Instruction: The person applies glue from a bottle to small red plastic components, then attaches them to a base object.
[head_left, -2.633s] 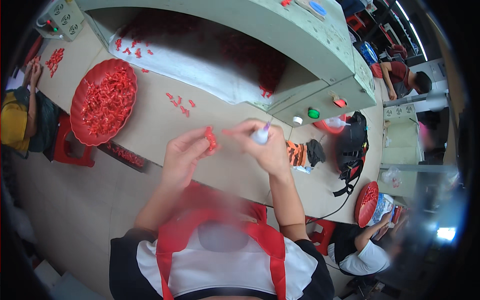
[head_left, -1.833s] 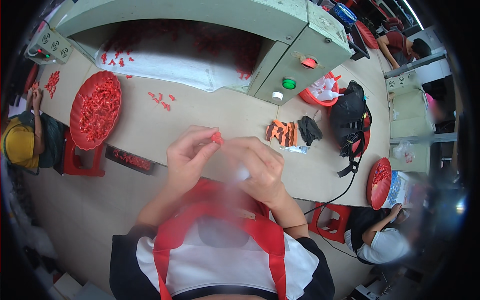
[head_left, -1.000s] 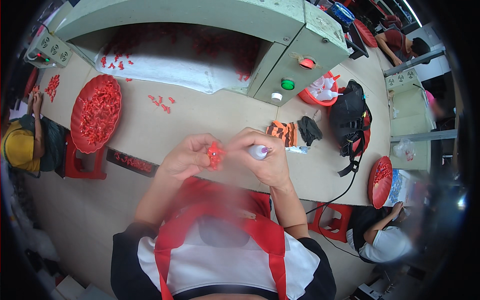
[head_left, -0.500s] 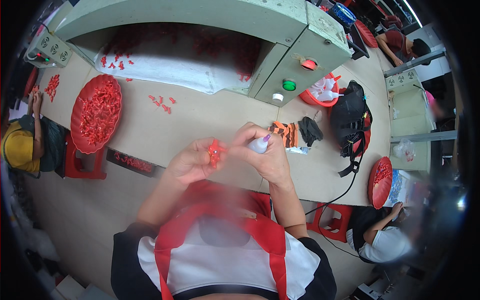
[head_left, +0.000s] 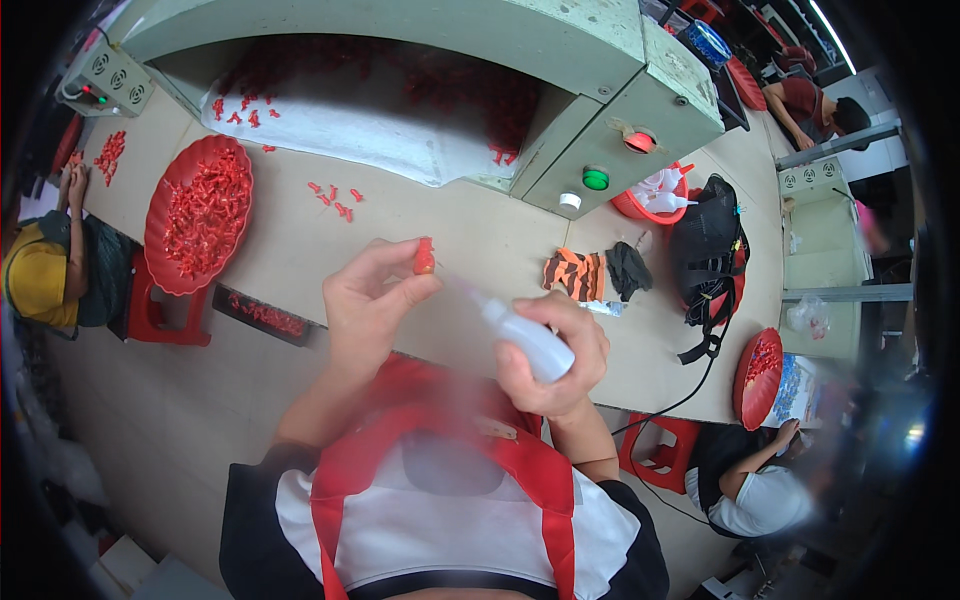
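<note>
Presently, in the head view: pinching a red plastic figurine (head_left: 424,258) over worktable (head_left: 480,235) in left hand (head_left: 365,300); holding a squeeze bottle (head_left: 530,341) in curled fingers of right hand (head_left: 588,350), with nozzle (head_left: 467,288) near. Might smear figurine by squeezing too hard.

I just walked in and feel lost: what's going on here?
The person's left hand pinches a small, glossy red figure. The right hand grips a whitish squeeze bottle, its thin nozzle aimed at the figure; contact is too blurred to tell. At left, a scalloped red bowl heaped with small red pieces stands on the pale tabletop, and several loose red pieces lie beyond the hands.
</note>
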